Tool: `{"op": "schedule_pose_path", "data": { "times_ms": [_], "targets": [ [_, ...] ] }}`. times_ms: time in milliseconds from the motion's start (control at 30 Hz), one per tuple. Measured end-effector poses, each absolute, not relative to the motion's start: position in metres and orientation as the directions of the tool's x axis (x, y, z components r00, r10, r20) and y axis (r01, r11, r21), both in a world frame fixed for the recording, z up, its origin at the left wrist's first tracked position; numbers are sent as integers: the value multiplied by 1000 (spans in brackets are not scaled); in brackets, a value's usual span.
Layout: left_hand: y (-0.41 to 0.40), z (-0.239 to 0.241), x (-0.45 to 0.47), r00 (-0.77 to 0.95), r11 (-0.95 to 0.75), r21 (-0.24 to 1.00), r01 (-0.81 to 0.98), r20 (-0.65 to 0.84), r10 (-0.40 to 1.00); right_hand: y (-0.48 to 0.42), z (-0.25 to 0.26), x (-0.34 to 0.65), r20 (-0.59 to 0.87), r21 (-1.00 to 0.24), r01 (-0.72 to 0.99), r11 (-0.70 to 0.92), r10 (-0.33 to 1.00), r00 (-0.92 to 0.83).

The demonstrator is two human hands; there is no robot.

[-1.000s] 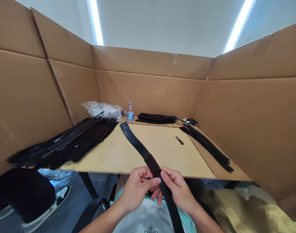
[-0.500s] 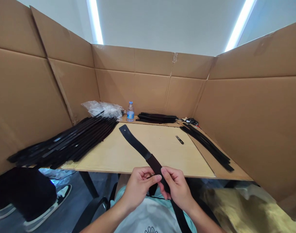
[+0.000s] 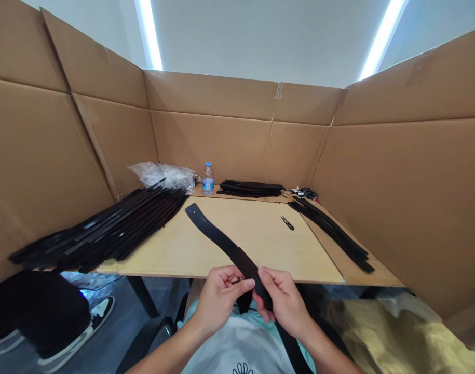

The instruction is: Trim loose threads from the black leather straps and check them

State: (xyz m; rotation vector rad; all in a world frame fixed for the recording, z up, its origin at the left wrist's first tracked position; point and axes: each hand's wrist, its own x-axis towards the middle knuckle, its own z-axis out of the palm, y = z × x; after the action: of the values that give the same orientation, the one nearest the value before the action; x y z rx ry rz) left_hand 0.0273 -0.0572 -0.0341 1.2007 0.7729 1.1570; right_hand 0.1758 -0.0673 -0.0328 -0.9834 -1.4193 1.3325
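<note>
A long black strap (image 3: 212, 231) runs slantwise from above the table down across my lap. Its upper end is smooth, rounded and has a small hole. Below that, a dull brown-black sleeve-like section (image 3: 245, 264) covers it. My left hand (image 3: 224, 296) pinches the strap's left edge between thumb and fingers. On the other side my right hand (image 3: 282, 296) grips it, thumb on top and fingers underneath. What the fingertips do beneath the strap is partly hidden.
Black strips lie in a big pile (image 3: 116, 228) at left, a stack (image 3: 250, 188) at the back and a few (image 3: 330, 234) at right. Small thread snips (image 3: 287, 223), a water bottle (image 3: 208, 179) and clear plastic bags (image 3: 165, 175) are on the table. Cardboard walls (image 3: 209, 137) enclose it. Another person's leg (image 3: 54, 311) shows at left.
The strap's upper end has dipped slightly down and left. Both hands keep their hold, nearly in the same place, and the view has shifted a little.
</note>
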Motion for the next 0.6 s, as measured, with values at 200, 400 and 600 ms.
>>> {"op": "schedule_pose_path", "data": {
  "times_ms": [200, 400, 600],
  "targets": [
    [-59, -35, 28, 206, -71, 979, -192, 111, 972, -67, -34, 174, 59, -989, -147, 21, 964, -258],
    [-63, -32, 31, 148, -94, 979, -178, 121, 982, -66, -35, 171, 58, -995, -91, 41, 979, -195],
    [-68, -26, 33, 217, -72, 949, -307, 143, 966, -66, -33, 171, 56, -968, -249, -12, 962, -268]
  ]
}}
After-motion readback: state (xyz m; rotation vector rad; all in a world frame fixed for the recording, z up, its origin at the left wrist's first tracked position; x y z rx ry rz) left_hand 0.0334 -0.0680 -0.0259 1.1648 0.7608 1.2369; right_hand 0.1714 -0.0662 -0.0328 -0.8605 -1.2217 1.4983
